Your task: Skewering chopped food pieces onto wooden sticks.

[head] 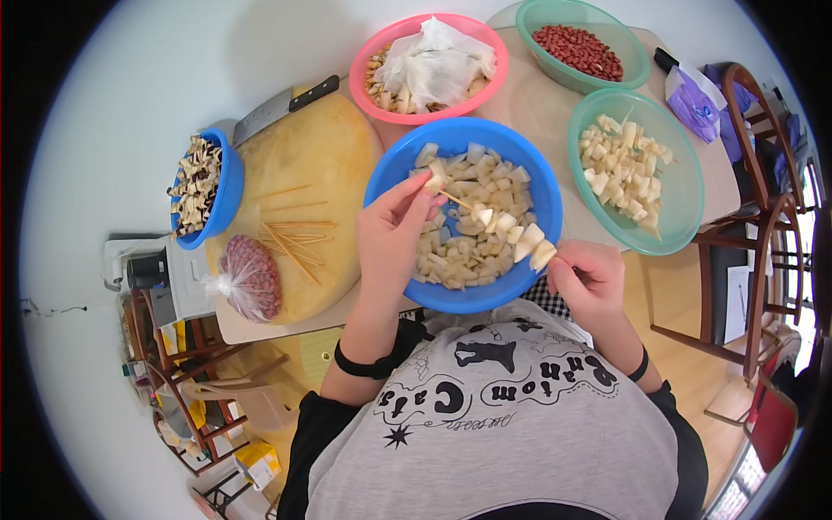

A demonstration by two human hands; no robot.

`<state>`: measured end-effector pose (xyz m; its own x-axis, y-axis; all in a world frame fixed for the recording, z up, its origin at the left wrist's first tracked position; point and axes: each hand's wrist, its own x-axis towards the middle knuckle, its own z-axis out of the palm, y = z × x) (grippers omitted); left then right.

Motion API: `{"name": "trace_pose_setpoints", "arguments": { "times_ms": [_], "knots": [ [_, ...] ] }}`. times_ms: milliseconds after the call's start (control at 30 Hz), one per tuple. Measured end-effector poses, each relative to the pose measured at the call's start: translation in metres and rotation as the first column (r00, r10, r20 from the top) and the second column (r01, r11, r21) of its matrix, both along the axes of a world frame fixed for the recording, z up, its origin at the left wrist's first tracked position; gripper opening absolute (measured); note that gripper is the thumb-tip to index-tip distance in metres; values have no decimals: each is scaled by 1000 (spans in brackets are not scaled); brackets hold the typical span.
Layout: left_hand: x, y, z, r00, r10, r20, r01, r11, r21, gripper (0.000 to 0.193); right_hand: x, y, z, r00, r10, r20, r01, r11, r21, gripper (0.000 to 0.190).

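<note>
My right hand (587,279) pinches the near end of a thin wooden skewer (455,199) threaded with several white vegetable chunks (513,233). At its other end, my left hand (402,224) grips one more pale chunk (434,182) between thumb and fingers, at the skewer's tip. Bare wood shows between that chunk and the rest. Both hands are over a large blue basin (547,195), which holds many loose white chunks (463,263). The chunks look like radish or a similar vegetable; I cannot tell which.
Left, a round cutting board (325,149) bears a cleaver (279,107), loose skewers (299,234) and a tied plastic bag of reddish pieces (250,276). A small blue bowl (227,188) stands beside it. Beyond are a pink basin (422,117) and green basins (689,195) (572,81). Chairs (747,260) stand right.
</note>
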<state>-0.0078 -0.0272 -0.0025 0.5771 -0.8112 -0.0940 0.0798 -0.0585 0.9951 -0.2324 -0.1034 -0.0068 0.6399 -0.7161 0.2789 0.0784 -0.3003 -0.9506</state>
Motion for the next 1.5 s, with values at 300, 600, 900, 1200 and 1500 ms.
{"name": "trace_pose_setpoints", "arguments": {
  "times_ms": [300,600,900,1200,1500],
  "knots": [
    [-8,3,-1,983,83,161,-75,996,-53,19,6,2,6,997,-45,-56,39,993,-111,10],
    [-9,4,-3,978,107,181,-89,990,-105,13,10,4,3,998,23,-55,-34,979,-202,9],
    [13,7,9,918,-122,-378,66,985,-159,23,4,7,10,996,74,-43,-57,946,319,20],
    [0,8,10,871,-241,-428,217,971,-104,28,4,5,8,997,63,-33,-47,930,364,20],
    [-4,6,10,960,-268,-81,276,955,112,25,3,3,3,999,-36,28,22,915,403,22]
  ]
}}
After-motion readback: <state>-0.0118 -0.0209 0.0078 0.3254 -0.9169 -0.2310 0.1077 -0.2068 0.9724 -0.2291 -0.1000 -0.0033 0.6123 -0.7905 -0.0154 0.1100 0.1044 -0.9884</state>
